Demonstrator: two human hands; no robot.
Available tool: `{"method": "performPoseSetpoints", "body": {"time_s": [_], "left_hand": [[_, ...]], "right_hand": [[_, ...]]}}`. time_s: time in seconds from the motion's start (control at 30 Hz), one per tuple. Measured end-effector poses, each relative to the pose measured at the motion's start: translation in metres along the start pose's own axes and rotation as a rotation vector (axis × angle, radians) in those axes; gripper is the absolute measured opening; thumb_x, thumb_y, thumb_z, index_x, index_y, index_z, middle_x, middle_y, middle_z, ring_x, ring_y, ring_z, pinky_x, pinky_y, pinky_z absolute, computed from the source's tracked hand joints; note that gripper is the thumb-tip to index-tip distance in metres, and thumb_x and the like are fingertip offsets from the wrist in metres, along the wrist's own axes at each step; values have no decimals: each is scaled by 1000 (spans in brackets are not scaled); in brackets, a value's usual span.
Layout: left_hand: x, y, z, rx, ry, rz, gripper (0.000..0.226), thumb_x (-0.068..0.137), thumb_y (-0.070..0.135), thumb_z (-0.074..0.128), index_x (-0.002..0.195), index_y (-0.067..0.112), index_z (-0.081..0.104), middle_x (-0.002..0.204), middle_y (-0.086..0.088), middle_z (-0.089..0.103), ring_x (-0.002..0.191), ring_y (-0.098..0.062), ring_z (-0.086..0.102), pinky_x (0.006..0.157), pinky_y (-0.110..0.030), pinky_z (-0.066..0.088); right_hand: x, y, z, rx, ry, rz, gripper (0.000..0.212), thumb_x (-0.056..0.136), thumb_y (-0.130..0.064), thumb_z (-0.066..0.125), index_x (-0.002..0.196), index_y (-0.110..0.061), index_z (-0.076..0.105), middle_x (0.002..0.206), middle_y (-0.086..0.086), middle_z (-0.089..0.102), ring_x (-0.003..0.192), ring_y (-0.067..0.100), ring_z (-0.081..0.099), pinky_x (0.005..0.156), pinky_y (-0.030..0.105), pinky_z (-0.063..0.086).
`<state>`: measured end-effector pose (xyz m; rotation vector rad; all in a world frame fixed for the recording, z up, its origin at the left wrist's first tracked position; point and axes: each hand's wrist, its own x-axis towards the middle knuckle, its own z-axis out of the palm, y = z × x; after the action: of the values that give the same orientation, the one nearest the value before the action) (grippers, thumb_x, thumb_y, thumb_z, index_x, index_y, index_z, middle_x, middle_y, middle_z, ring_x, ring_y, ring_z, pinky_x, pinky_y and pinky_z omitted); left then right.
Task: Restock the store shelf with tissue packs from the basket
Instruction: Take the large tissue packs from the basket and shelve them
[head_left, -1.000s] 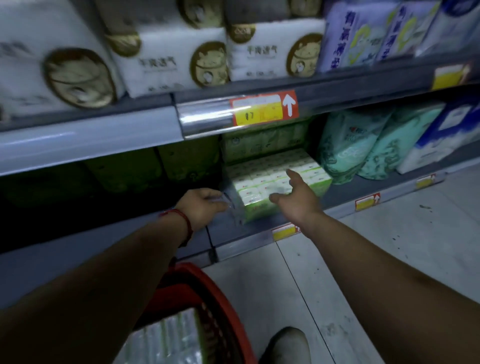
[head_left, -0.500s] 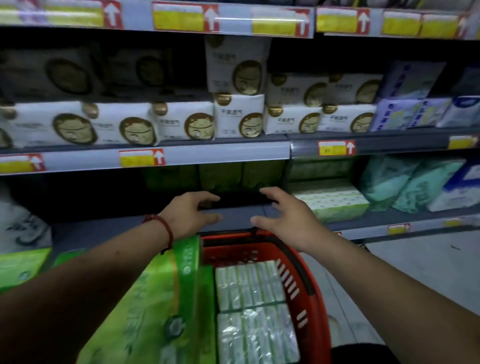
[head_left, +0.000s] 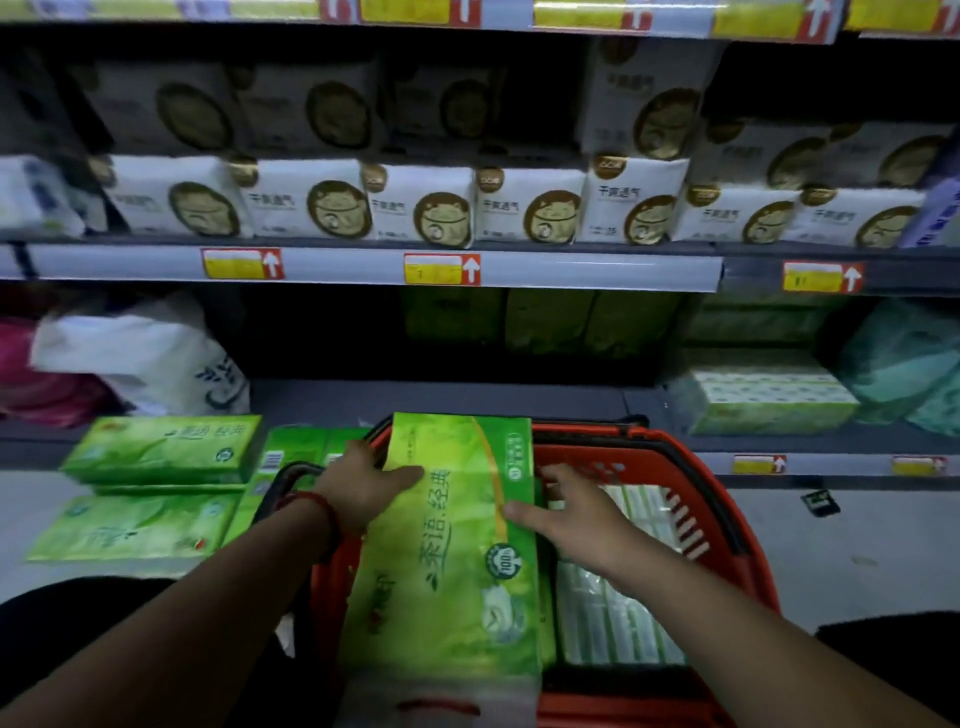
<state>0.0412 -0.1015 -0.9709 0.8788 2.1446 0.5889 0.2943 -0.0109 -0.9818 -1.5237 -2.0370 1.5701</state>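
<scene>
My left hand (head_left: 363, 488) clasps the left edge of the large bright-green plastic-wrapped tissue pack (head_left: 452, 561) in the red plastic basket (head_left: 675, 447), my right hand (head_left: 576, 514) lies spread-fingered on its right edge, so it is not yet lifted, with pale wrapped packs (head_left: 618, 618) left beside it and the dark metal shelf (head_left: 441, 400) largely unfilled.

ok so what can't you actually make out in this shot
Head view only.
Price tags: numbers blurred, unreadable.
Basket: the green tissue pack covers its left half; what lies beneath is hidden.
Right hand: fingers pass the pack's far edge, so its grip is unclear.
Dark packs at the lower shelf's back: too dim to identify.
</scene>
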Motion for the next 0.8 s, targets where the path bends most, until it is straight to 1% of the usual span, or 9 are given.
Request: {"method": "performPoseSetpoints", "body": {"time_s": [0.07,0.13,0.23,0.4,0.5,0.57,0.67,0.73,0.8], "left_hand": [[3,-10,5,-170,-124,-13,56,79,65,74,105,15,76,96,-6,79,89,-29,75,92,-49,59],[4,-15,10,-267,-204,-14,64,78,72,67,111,17,76,103,-5,79,96,-29,76,97,-52,56],[2,-17,14,-346,-278,1,74,73,78,64,124,25,70,114,2,77,103,-23,75,100,-49,55],[0,-12,20,-434,-220,-16,54,93,62,60,130,24,67,114,4,76,99,-18,75,85,-35,59],[-3,-11,21,-438,-161,-55,82,72,80,65,131,23,67,124,1,72,110,-23,70,99,-42,54],[-4,-12,20,-480,-146,-60,99,59,87,65,135,23,65,131,0,68,117,-25,67,108,-48,48],[-13,1,20,-578,-223,4,74,78,79,62,130,26,68,125,0,73,109,-23,73,103,-46,52],[-17,10,21,-659,-266,55,50,95,61,56,128,25,68,121,-3,75,107,-24,74,98,-43,55],[-18,16,19,-770,-309,72,46,97,54,58,130,23,68,123,-8,74,112,-30,72,103,-50,52]], "right_hand": [[1,1,7,95,-23,57,102,69,-74,78,151,-25,44,152,-1,52,130,21,57,109,43,49],[1,1,15,186,-43,97,97,81,-66,74,158,-25,33,162,-1,40,142,24,47,116,43,40],[6,4,25,261,-56,130,109,77,-76,69,163,-30,20,167,-4,29,149,25,37,119,45,33],[14,6,35,364,-27,111,127,54,-92,68,161,-38,25,165,-5,35,146,25,41,120,53,33],[13,7,36,455,-24,101,97,72,-78,72,155,-37,40,153,-6,52,135,22,53,114,49,41],[12,8,34,496,-20,96,73,85,-63,71,149,-35,48,141,-8,62,124,19,61,99,40,49],[10,4,28,545,11,94,54,91,-56,69,136,-30,56,122,-10,68,107,13,65,80,32,49],[9,0,22,575,35,98,48,90,-57,68,128,-30,57,114,-10,68,101,13,65,84,34,51],[9,-5,17,600,51,112,51,89,-58,70,129,-29,61,115,-5,74,101,20,72,82,35,56]]}}
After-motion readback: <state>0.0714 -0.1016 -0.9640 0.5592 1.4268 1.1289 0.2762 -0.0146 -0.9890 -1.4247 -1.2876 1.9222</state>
